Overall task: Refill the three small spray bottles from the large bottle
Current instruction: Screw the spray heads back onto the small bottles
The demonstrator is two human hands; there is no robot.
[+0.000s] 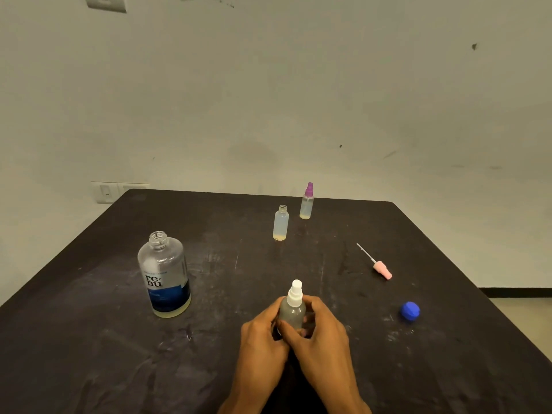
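Both hands wrap a small frosted spray bottle with a white sprayer top [293, 306] near the table's front middle; my left hand [263, 339] grips its left side and my right hand [319, 336] grips its right side and base. The large clear bottle with a blue label [165, 276] stands uncapped at the left, a little yellowish liquid at its bottom. Farther back stand an open small bottle without a sprayer [281, 223] and a small bottle with a purple sprayer [307, 202]. A pink sprayer head with its tube [378, 264] lies at the right.
A blue cap [410, 311] lies at the right of the dark, scuffed table [89, 339]. A pale wall with switch plates rises behind the table's far edge. Floor shows past the table's right edge.
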